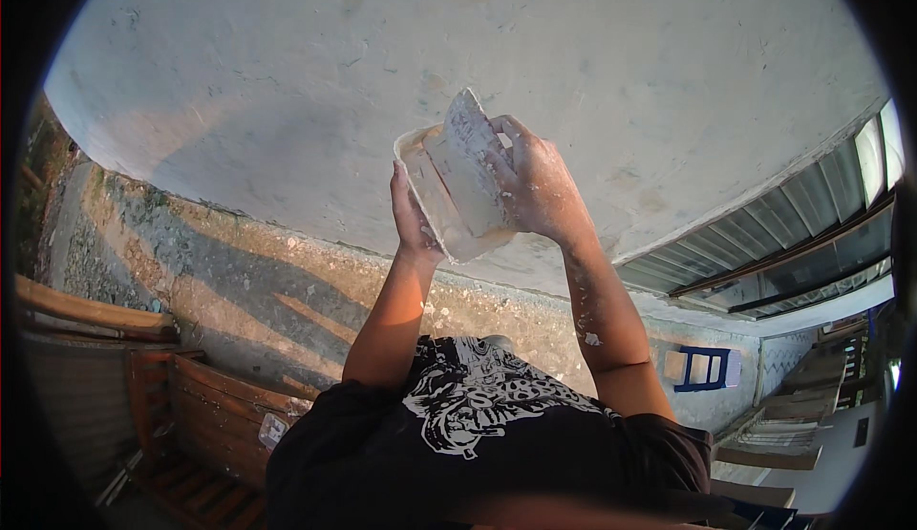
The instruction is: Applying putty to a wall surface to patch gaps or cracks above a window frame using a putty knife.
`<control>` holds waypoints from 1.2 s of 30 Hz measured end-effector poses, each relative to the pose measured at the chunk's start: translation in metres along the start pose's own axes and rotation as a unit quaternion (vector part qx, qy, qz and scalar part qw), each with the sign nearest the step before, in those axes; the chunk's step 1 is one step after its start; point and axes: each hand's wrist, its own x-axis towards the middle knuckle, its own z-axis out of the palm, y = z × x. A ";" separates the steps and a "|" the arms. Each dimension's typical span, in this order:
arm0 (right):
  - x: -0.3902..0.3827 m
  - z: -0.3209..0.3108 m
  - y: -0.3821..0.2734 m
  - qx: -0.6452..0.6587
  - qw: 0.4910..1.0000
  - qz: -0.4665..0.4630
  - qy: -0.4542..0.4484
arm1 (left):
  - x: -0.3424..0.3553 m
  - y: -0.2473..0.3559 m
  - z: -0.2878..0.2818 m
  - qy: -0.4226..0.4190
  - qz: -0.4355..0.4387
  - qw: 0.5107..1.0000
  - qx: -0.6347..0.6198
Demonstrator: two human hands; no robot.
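Observation:
My left hand [414,210] grips the left side of a squarish, plaster-smeared white container [435,201]. Over the container, my right hand [540,181] holds a flat scraper [463,119], its blade coated in white paste and tilted upward; its handle is mostly hidden by my fingers. White flecks speckle my right hand and forearm. Behind both hands rises a pale plastered wall [315,72].
Below the wall runs a speckled concrete floor [229,272]. At lower left stands wooden furniture [220,396] with slats. A blue step stool or frame [704,368] is at the right, beneath a window with metal louvres [783,215].

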 end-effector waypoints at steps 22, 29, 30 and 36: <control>0.005 0.014 0.034 0.527 0.845 0.055 -0.076 | 0.012 0.000 -0.002 -0.108 -0.052 0.983 -0.139; 0.014 -0.053 0.030 0.663 0.747 0.035 0.033 | 0.032 0.025 0.043 -0.094 -0.020 0.995 -0.004; 0.015 -0.068 0.026 0.661 0.747 0.019 0.067 | 0.035 0.032 0.058 -0.126 -0.031 0.992 0.003; 0.028 -0.196 -0.026 0.537 0.797 -0.208 0.184 | 0.052 0.091 0.168 -0.217 0.051 0.967 0.124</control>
